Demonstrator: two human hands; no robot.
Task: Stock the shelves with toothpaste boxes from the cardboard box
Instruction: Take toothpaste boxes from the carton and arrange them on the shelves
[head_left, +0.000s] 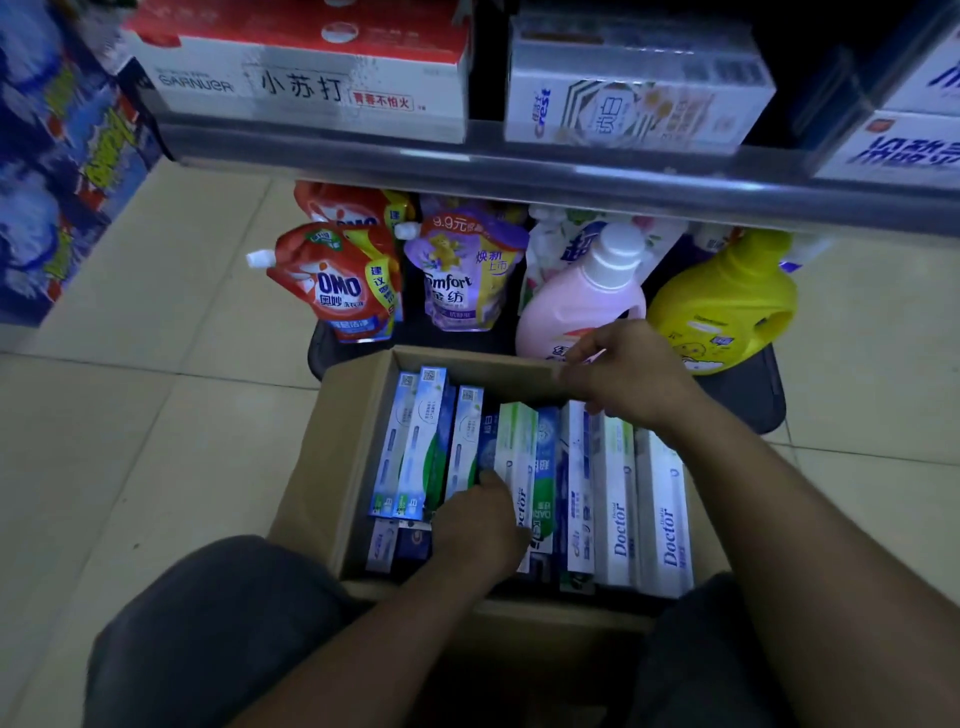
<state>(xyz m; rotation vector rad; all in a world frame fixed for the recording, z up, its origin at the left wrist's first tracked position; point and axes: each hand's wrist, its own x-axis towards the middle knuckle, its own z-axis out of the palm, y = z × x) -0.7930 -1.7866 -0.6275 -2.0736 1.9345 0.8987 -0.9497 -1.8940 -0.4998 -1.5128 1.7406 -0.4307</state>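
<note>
Reaching into the open brown cardboard box (332, 431), my left hand (480, 525) is nearer, its fingers curled onto a long white-and-green toothpaste carton (517, 441) whose long axis runs away from me. My right hand (623, 374) bunches its fingers at the far rim (gripping what, I cannot tell). Cartons pack the box side by side, below the grey metal shelf (519, 171).

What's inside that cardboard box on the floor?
Toothpaste boxes packed side by side in the cardboard box, more underneath. The left hand and right hand cover some.
</note>
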